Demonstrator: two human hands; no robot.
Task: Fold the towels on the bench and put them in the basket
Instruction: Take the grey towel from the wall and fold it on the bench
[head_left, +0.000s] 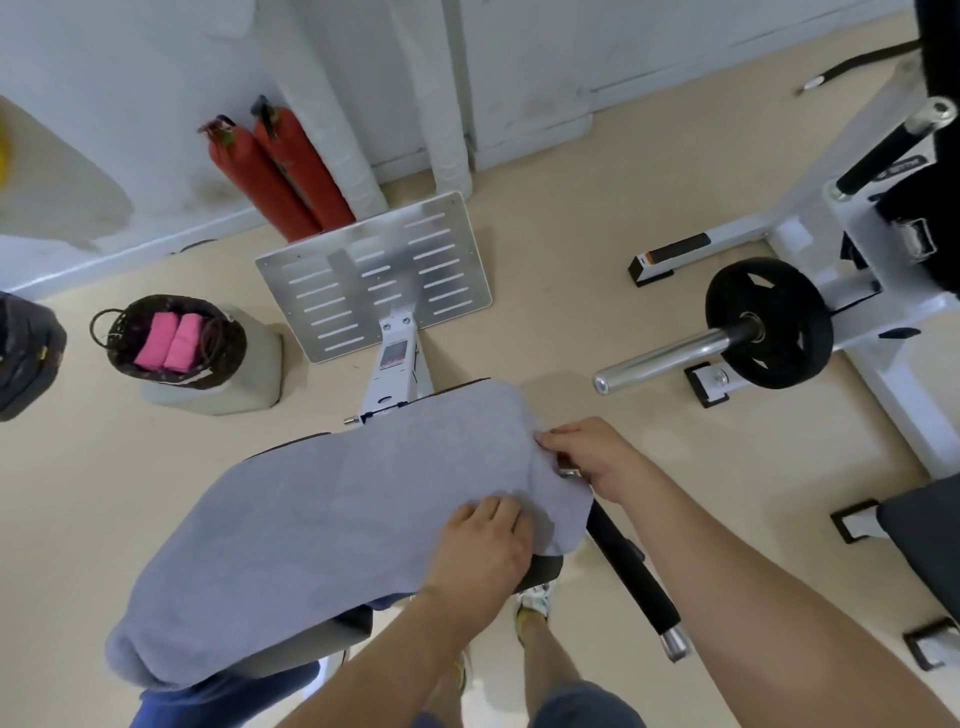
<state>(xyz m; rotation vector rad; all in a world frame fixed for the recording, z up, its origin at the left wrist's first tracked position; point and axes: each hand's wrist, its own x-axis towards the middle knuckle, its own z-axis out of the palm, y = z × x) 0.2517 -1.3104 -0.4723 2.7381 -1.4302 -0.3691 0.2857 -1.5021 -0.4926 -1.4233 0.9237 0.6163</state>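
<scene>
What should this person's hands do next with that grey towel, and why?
Probably lift the grey towel by its right edge and carry it leftward for a first fold. It lies spread unfolded over the bench, the right hand pinches its edge, and the left hand lies on it nearby. The basket already holds two folded pink towels.
</scene>
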